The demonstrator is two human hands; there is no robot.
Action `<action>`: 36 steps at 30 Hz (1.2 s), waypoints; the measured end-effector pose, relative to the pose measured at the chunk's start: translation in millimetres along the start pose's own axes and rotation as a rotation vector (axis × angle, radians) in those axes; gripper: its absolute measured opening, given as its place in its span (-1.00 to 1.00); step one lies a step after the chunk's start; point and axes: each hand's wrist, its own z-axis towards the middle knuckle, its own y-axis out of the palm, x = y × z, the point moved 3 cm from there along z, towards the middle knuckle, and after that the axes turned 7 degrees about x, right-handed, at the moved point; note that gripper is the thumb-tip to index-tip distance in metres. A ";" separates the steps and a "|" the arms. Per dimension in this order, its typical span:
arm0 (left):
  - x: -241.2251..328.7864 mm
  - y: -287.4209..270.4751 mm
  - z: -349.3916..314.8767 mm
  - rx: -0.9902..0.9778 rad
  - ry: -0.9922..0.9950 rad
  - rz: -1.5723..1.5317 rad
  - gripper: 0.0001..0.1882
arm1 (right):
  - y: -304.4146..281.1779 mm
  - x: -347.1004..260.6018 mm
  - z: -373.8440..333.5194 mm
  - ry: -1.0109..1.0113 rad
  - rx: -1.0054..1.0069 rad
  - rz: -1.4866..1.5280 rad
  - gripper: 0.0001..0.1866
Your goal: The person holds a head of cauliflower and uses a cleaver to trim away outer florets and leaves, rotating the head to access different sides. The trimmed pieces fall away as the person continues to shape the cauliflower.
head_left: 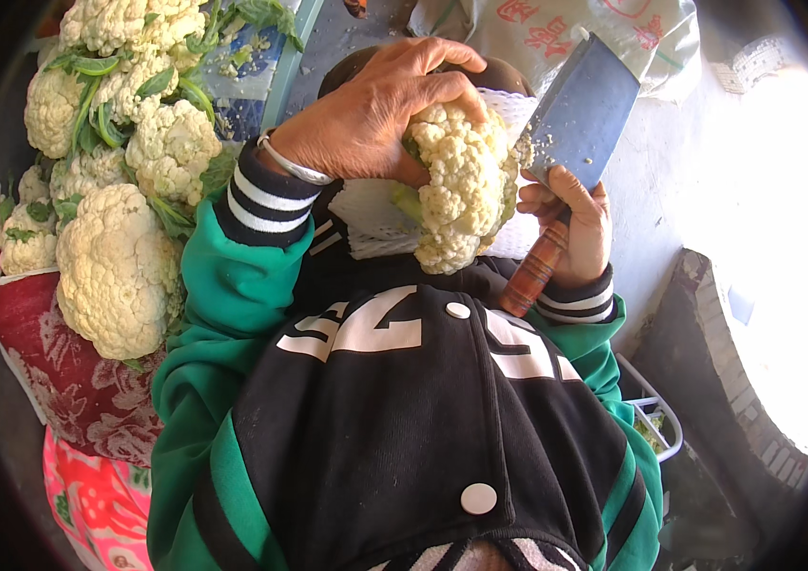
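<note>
A cream-white cauliflower [461, 181] rests above my lap, its cut stem turned to the left. My left hand [390, 114] curls over its top and left side, fingers gripping the head. In my right hand [571, 224] is a cleaver [583, 114], its wooden handle wrapped by the fingers and its broad grey blade pointing up and away. Small cauliflower crumbs stick to the blade, whose near left edge lies close to the cauliflower's right side. White foam netting [371, 224] is spread beneath the cauliflower, partly hidden by it.
Several cauliflowers [118, 266] with green leaves are heaped at the left on a dark red patterned cloth [71, 371]. Beyond my hands lies a pale plastic sack [604, 33] with red print. A white metal frame [659, 419] stands by my right elbow, near bright light.
</note>
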 end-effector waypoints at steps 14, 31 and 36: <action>18.3 -4.7 2.7 0.249 -0.015 -0.171 -0.35 | -18.2 -25.1 -2.0 -0.127 0.065 0.005 -0.80; 24.4 19.5 -56.0 0.636 -0.565 -0.035 -0.39 | -9.0 -14.0 8.2 -0.100 0.020 0.157 -0.62; 35.0 3.4 -52.0 0.373 -0.394 0.309 -0.39 | -4.7 -7.4 13.5 -0.083 0.022 0.083 -0.71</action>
